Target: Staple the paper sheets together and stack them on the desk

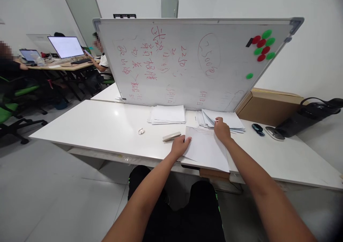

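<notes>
White sheets of paper (pixel 207 151) lie at the table's front edge, the lower part overhanging it. My left hand (pixel 180 147) is closed on their left edge, thumb on top. Just beyond its fingers lies a pale stapler (pixel 171 137). My right hand (pixel 222 130) pinches the lifted corner of a sheet on the right paper stack (pixel 227 119), which rests against the foot of the whiteboard. To its left sits another paper stack (pixel 168 114), touched by neither hand. My right fingertips partly hide the pinched corner.
A whiteboard (pixel 187 63) with red writing and round magnets stands along the back of the table (pixel 107 124). A coiled white item (pixel 141 131) lies left. At right are a cardboard box (pixel 268 106), watch (pixel 258 129), mouse (pixel 274 133) and black bottle (pixel 305 118). Two people sit far left.
</notes>
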Action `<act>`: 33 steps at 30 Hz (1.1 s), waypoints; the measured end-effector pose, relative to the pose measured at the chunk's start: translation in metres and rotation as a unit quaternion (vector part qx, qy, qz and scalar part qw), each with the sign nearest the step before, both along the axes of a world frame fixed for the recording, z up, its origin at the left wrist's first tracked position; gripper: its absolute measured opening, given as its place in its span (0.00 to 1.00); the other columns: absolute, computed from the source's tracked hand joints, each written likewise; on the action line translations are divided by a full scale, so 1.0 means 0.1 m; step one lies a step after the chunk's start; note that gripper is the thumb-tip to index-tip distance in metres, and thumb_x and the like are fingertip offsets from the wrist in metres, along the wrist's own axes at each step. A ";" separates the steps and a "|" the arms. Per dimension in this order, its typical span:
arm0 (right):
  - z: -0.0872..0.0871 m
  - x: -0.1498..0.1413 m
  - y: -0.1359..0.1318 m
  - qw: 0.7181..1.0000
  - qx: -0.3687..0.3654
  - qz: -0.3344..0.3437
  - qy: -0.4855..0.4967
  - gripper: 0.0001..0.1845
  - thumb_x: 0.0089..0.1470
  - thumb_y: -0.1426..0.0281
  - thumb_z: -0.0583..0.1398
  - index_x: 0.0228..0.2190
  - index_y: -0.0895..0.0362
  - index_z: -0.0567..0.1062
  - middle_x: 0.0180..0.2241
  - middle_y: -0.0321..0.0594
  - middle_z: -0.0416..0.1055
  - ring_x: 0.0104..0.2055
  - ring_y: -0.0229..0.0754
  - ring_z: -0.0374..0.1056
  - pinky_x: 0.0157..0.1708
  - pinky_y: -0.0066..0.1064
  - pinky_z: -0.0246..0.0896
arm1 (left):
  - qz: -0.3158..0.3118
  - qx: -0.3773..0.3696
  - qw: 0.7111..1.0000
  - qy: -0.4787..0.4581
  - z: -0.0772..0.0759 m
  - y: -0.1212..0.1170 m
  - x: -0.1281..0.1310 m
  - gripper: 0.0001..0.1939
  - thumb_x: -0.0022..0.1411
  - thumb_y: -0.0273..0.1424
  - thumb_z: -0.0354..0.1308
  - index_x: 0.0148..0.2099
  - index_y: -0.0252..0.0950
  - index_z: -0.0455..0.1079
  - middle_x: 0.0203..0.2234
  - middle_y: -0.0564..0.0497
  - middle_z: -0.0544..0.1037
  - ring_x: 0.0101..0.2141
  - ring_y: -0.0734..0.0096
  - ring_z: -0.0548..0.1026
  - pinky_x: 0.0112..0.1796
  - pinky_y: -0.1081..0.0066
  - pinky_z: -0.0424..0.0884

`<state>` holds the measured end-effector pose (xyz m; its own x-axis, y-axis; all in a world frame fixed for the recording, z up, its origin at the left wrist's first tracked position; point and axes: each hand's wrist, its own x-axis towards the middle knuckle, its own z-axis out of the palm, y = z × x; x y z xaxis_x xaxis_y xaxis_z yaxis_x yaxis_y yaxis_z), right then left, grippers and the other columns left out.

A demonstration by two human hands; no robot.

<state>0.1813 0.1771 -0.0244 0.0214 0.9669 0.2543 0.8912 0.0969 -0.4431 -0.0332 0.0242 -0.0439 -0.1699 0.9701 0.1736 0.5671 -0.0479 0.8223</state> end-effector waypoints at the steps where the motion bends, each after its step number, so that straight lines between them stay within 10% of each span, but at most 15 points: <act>1: -0.02 0.01 -0.01 1.000 0.012 0.015 -0.013 0.19 0.59 0.70 0.48 0.51 0.61 0.64 0.34 0.51 0.74 0.35 0.49 0.68 0.34 0.35 0.55 | 0.000 0.001 1.000 0.001 0.00 0.00 0.00 0.20 0.63 0.43 0.49 0.24 0.36 0.64 0.22 0.51 0.72 0.27 0.68 0.69 0.27 0.72 0.56; 15: -0.06 0.11 0.01 0.986 0.084 0.105 0.095 0.12 0.53 0.64 0.55 0.34 0.57 0.75 0.36 0.44 0.75 0.39 0.45 0.68 0.41 0.35 0.58 | 0.005 0.000 1.000 0.011 -0.01 0.01 0.00 0.20 0.63 0.42 0.49 0.23 0.36 0.62 0.21 0.52 0.71 0.26 0.69 0.68 0.26 0.72 0.55; 25: 0.04 0.19 -0.02 0.985 0.101 0.017 0.138 0.20 0.54 0.56 0.54 0.31 0.58 0.76 0.27 0.43 0.75 0.32 0.45 0.68 0.34 0.34 0.57 | 0.007 0.002 1.000 0.004 0.01 0.00 0.01 0.20 0.63 0.42 0.50 0.22 0.36 0.59 0.20 0.53 0.69 0.25 0.70 0.67 0.26 0.72 0.54; 33: 0.11 0.06 -1.03 0.944 0.310 0.113 -0.010 0.16 0.60 0.60 0.55 0.28 0.58 0.74 0.27 0.43 0.75 0.31 0.42 0.70 0.33 0.31 0.59 | 0.001 0.004 1.000 -0.014 -0.01 0.00 0.00 0.21 0.63 0.44 0.49 0.23 0.37 0.59 0.18 0.54 0.67 0.24 0.70 0.65 0.26 0.72 0.54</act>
<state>0.1875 0.0738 -0.0139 -0.1789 0.6112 0.7710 0.8244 0.5209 -0.2216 -0.0328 0.0241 -0.0447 -0.1763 0.9682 0.1774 0.5444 -0.0543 0.8370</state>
